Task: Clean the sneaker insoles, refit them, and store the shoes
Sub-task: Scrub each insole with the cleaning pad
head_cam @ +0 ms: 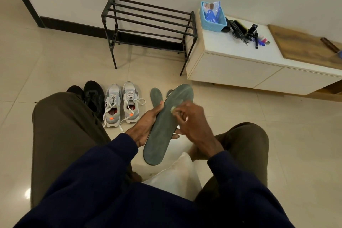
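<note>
I am in the cleaning stage, by my reading, and nothing past it is done. My left hand (148,122) has its grip closed around the grey insole (162,129), thumb on the near edge and fingers underneath. It holds the insole tilted above the floor (240,109) between my knees, with the toe end pointing away from me. My right hand (192,118) pinches a small pale wad (173,109) against the upper half of the insole. The wad is blurred, so I take it for a wipe or a bit of cloth without being sure. A second insole (156,96) lies flat on the floor just beyond my left hand, and the tip of what looks like a third insole (169,92) shows beside it, mostly hidden behind the one I hold. I cannot tell whether those two are clean. The grey sneakers (113,106) stand side by side on the floor with their laces loose, next to the black shoes (93,98). I cannot see into any of them well enough to say which lack insoles. The shoe rack (148,24) against the wall holds no shoes, so refitting and storing are both left to do. A white bag (175,176) sits low between my legs.
</note>
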